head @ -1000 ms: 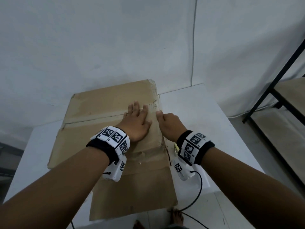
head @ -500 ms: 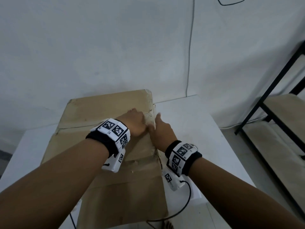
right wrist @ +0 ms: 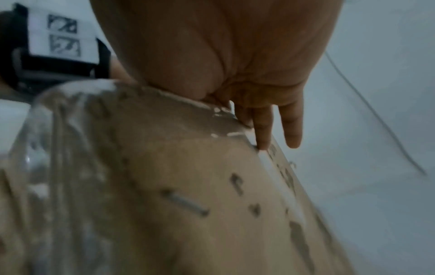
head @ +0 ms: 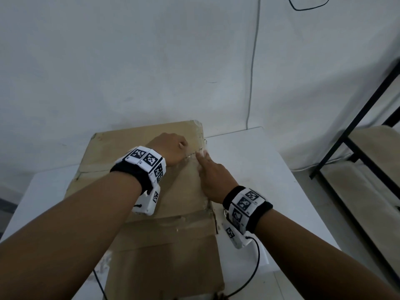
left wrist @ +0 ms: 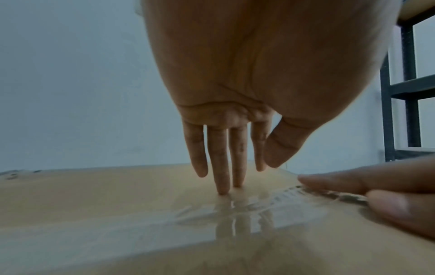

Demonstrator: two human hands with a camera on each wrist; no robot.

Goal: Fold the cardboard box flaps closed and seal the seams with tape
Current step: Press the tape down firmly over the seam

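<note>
Brown corrugated cardboard box (head: 138,213): matt, scuffed, paper skin torn along the 3 o'clock edge. Clear plastic tape strip (left wrist: 235,210) across its top: glossy, wrinkled, reflective. White table top (head: 255,169): smooth, matt. Black metal shelf frame (head: 357,135) at 3 o'clock: matt.

White counter (head: 255,161), set against the wall: one closed cardboard box (head: 173,245) lying on it, overhanging its near edge.
</note>
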